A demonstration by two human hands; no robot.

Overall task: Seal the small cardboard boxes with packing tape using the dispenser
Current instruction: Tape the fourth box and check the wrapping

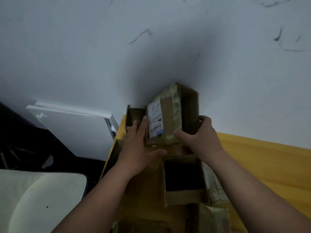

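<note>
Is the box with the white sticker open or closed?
Partly open. On the far box, the sticker flap is folded down, but side flaps stand up, showing a dark gap.

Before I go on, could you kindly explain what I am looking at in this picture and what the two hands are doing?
There is no machine here: one wide camera sits on a person's head and looks down at their own bare hands. A yellow table stands against a grey wall. On it are several open cardboard boxes. The far box has a white label and old tape on its flap. The left hand lies flat with straight fingers against that box's left side, while the right hand grips its right side, thumb on the flap. A nearer box stands open below. No tape dispenser shows.
</note>
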